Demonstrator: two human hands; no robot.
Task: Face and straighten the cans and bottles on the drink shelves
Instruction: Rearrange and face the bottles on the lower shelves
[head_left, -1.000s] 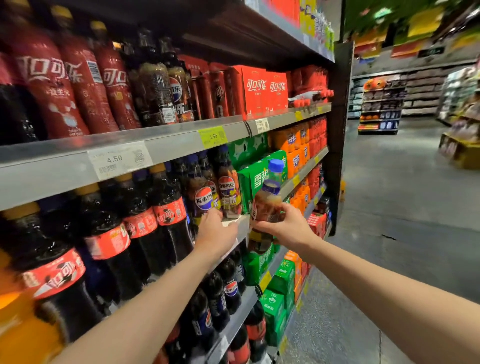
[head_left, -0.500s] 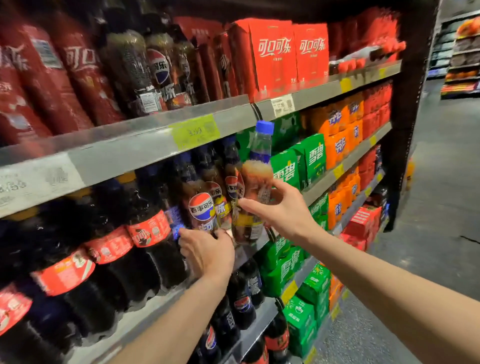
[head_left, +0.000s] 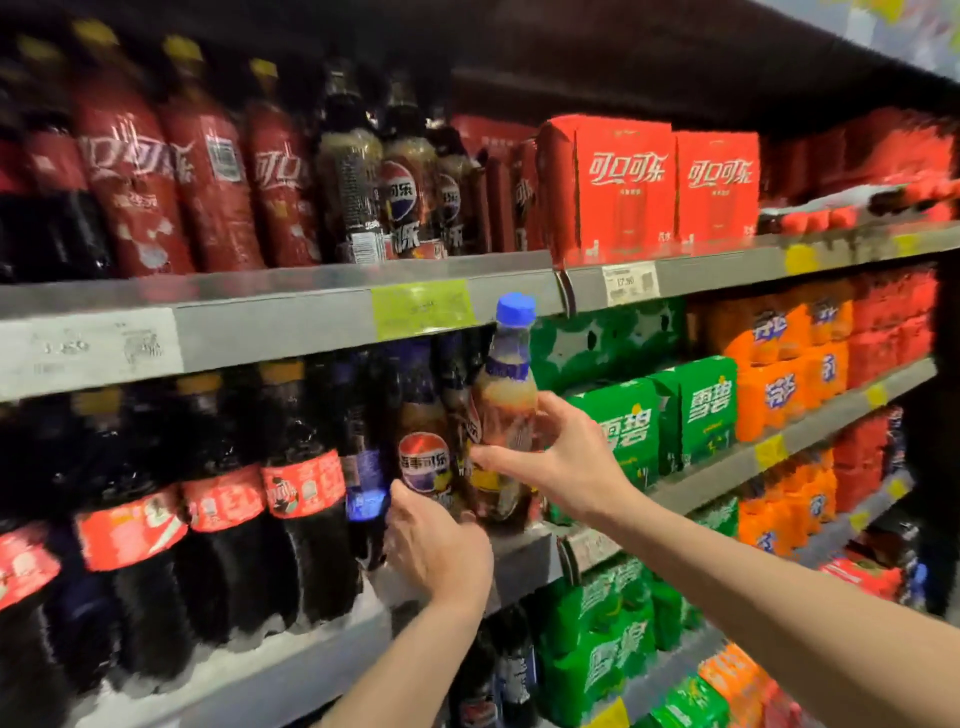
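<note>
Head view: the right hand (head_left: 563, 462) grips a blue-capped bottle (head_left: 506, 415), upright at the middle shelf (head_left: 524, 558) front, fingers wrapped round its body. At its 8 o'clock the left hand (head_left: 441, 545) curls round the base of a Pepsi bottle (head_left: 423, 457). Green packs (head_left: 675, 415) sit at 3 o'clock.

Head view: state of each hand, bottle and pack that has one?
Right hand: fingers curled round the blue-capped cola bottle.
Blue-capped cola bottle: capped, upright, at the shelf front, gripped mid-body.
Left hand: low on the round-logo cola bottle, grip unclear.
Round-logo cola bottle: upright, logo facing out.
Red-labelled dark cola bottles: upright, in a row, labels out.
Green cardboard drink packs: closed, fronts out.
Red cardboard drink packs: closed, fronts out.
</note>
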